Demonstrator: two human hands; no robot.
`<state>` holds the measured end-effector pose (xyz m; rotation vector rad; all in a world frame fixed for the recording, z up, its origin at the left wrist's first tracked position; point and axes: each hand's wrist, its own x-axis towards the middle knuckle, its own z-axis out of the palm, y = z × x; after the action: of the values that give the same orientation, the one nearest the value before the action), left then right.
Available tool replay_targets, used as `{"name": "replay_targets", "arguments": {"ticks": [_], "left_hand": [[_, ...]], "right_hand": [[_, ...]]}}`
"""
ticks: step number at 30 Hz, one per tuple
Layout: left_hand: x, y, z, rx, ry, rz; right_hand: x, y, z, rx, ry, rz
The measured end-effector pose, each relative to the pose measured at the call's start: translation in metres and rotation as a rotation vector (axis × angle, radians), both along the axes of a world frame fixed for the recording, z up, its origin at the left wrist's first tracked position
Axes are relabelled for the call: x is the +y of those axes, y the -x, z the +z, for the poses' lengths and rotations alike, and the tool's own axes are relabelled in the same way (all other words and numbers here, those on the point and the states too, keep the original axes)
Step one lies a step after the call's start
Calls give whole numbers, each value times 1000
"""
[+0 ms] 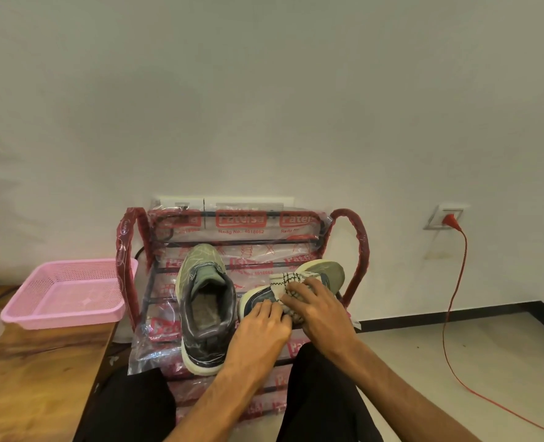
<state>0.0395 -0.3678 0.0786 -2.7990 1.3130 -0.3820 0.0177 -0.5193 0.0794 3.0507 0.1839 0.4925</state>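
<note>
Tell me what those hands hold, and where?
Right hand grips the checked cloth by its bunched end on the tipped shoe; left hand rests on that shoe's side.

Black trousers (324, 393) worn; left hand (264, 323) and right hand (321, 311) bare.

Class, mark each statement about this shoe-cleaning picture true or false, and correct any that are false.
1. The right hand holds a checked cloth against the tilted shoe. True.
2. The pink basket holds a shoe. False: both shoes are on the plastic-wrapped rack.
3. A red cable is plugged into the wall socket. True.
4. The other shoe lies sole-up. False: it stands upright, with its opening facing up.
</note>
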Motion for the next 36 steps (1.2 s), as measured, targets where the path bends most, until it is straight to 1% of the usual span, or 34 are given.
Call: {"name": "replay_targets", "arguments": {"ticks": [5,9,13,14,16,21,26,28,30,32,34,36], "left_hand": [[5,-2,4,85,83,-17],[12,2,-1,82,180,-58],[20,-1,-6,123,321,-5],[22,-2,-5,137,316,35],[25,-4,-4,130,242,107],[23,-8,0,98,115,213],[21,-7,-3,101,128,232],[21,-8,-4,113,137,228],[22,-9,-3,113,139,220],[23,-9,-2,97,120,216],[22,-9,-2,95,110,219],[21,-10,-2,92,112,229]], "right_hand": [[-3,-6,5,-6,20,-62],[-6,-7,-1,-13,-39,-113],[-8,-3,-6,-9,-102,-141],[-8,-3,-6,-7,-116,-151],[-9,-1,-6,-3,-137,-161],[-10,4,-6,16,-196,-157],[-7,1,1,-37,-332,-166],[0,0,6,-77,-371,-125],[12,1,8,-109,-320,0],[19,1,9,-120,-198,103],[18,-2,12,-93,-89,113],[17,-8,15,-48,-24,70]]}}
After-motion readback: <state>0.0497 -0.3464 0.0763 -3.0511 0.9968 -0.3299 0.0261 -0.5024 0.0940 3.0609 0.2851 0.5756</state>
